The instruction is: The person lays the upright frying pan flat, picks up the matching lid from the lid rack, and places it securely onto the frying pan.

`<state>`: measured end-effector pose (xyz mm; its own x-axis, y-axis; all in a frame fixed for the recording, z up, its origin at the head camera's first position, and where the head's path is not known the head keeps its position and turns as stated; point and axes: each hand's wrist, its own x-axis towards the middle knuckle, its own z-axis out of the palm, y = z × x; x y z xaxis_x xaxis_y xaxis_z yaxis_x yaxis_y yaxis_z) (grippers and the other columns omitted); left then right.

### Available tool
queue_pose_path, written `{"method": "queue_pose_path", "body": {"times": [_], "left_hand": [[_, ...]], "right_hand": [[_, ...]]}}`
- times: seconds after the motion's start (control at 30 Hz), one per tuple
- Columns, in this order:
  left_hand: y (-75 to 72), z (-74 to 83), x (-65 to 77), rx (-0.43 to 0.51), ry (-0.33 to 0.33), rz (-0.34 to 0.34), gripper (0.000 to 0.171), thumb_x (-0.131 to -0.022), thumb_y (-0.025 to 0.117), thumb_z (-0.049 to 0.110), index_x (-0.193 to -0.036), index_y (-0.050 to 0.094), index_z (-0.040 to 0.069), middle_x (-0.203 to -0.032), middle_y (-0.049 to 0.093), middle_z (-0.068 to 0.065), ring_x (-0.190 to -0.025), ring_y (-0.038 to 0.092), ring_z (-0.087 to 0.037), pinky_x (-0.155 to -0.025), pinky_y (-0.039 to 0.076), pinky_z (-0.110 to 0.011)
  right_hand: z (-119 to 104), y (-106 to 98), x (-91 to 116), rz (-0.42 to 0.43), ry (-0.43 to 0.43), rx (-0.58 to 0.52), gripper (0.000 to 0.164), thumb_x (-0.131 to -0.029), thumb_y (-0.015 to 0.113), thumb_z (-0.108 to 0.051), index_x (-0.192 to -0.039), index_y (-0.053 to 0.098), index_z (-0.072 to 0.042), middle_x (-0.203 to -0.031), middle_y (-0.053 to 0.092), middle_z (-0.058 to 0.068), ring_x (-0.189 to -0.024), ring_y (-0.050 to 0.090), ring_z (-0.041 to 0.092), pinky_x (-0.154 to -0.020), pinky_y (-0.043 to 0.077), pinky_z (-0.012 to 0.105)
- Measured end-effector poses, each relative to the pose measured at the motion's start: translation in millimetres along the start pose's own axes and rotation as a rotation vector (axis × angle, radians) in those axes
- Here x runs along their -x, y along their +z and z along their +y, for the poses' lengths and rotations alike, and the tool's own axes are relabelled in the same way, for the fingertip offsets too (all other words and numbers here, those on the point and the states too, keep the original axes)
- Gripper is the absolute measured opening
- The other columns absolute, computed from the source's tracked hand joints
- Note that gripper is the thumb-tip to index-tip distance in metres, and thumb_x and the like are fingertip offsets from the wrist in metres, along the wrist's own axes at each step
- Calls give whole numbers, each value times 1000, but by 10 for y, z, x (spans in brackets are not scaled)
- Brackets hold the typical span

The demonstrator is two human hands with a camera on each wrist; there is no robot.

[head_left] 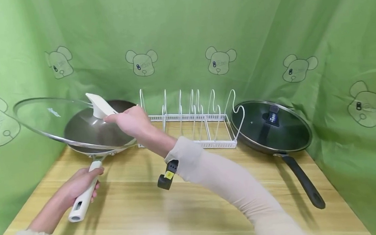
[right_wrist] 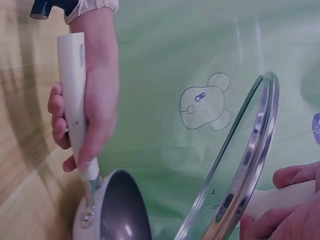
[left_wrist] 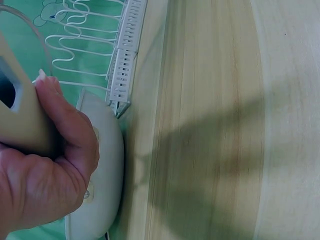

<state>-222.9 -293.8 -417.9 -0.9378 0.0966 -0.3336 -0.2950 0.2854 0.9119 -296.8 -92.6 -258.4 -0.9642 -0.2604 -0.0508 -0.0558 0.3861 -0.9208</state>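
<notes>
At the left in the head view, my left hand [head_left: 81, 185] grips the cream handle of a frying pan [head_left: 123, 105] with a dark inside and a pale outer wall [left_wrist: 107, 170]. My right hand [head_left: 135, 123] holds a glass lid [head_left: 40, 115] by its white knob [head_left: 100, 104]. The lid is tilted and held over the pan; its metal rim [right_wrist: 250, 165] stands apart from the pan in the right wrist view. I cannot tell whether the pan touches the table.
A white wire rack [head_left: 217, 144] with several upright loops stands at the middle back. To its right sits a black frying pan [head_left: 301, 178] covered by a glass lid [head_left: 287, 132], its handle pointing toward me. Green curtains [head_left: 181, 23] enclose the wooden table [head_left: 142, 215].
</notes>
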Motion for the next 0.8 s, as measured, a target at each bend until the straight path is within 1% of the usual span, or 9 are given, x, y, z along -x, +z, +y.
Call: {"method": "queue_pose_path", "body": {"times": [0.1, 0.17, 0.23, 0.3, 0.33, 0.43, 0.53, 0.67, 0.8], "left_hand": [[-15, -8, -4, 3, 6, -5, 52, -108, 41, 35, -133, 28, -8, -75, 53, -2, -53, 54, -9, -47, 53, -27], [-18, -9, -8, 4, 4, -7, 53, -108, 41, 35, -134, 27, -9, -74, 53, -2, -53, 54, -9, -47, 52, -27], [-19, -11, -10, 1, 4, -7, 51, -108, 40, 35, -133, 28, -8, -74, 53, -2, -52, 54, -9, -47, 52, -27], [-17, -9, -14, 2, -1, -5, 48, -108, 41, 35, -129, 30, -7, -74, 54, -1, -52, 54, -9, -47, 52, -26], [-19, -11, -10, -1, 0, -4, 47, -108, 41, 35, -128, 31, -6, -74, 54, -1, -52, 54, -9, -47, 53, -26], [-28, -18, -12, -11, 7, -4, 43, -108, 41, 36, -124, 34, -4, -74, 54, -1, -52, 55, -9, -47, 53, -27], [-33, -27, -24, -22, 8, -8, 43, -108, 41, 36, -124, 34, -4, -74, 54, -1, -52, 55, -9, -47, 53, -27], [-41, -39, -33, -32, -1, -9, 48, -109, 40, 37, -127, 33, -6, -74, 54, -1, -52, 55, -9, -47, 53, -27], [-51, -52, -28, -41, 0, -2, 49, -109, 41, 36, -128, 32, -7, -73, 53, 0, -52, 54, -9, -46, 53, -27]], "right_hand": [[80, 51, -46, 8, 7, 9, 33, -78, 84, -37, -67, 67, -12, -76, 61, -4, -75, 54, 12, -66, 44, 26], [132, 78, -74, 16, 15, 16, 37, -77, 85, -38, -63, 63, -12, -74, 60, -4, -74, 54, 12, -65, 44, 26], [179, 107, -101, 24, 25, 21, 39, -77, 85, -38, -62, 61, -12, -72, 59, -2, -73, 54, 13, -65, 45, 26], [220, 137, -123, 32, 38, 24, 38, -77, 85, -38, -64, 62, -11, -72, 59, -2, -72, 54, 14, -64, 45, 27], [239, 155, -132, 32, 42, 19, 36, -77, 85, -38, -66, 65, -10, -75, 62, -1, -73, 55, 14, -64, 45, 27], [290, 208, -154, 32, 56, 26, 35, -77, 85, -38, -68, 66, -10, -74, 62, -1, -70, 54, 14, -62, 44, 27], [332, 250, -171, 31, 71, 49, 39, -77, 85, -39, -63, 61, -12, -65, 54, -3, -63, 47, 13, -57, 40, 28], [360, 304, -190, 28, 73, 124, 50, -78, 85, -43, -54, 48, -18, -55, 40, -6, -55, 38, 12, -54, 34, 29], [382, 381, -225, 21, 56, 189, 51, -77, 85, -45, -52, 46, -21, -51, 39, -9, -51, 37, 11, -51, 33, 28]]}}
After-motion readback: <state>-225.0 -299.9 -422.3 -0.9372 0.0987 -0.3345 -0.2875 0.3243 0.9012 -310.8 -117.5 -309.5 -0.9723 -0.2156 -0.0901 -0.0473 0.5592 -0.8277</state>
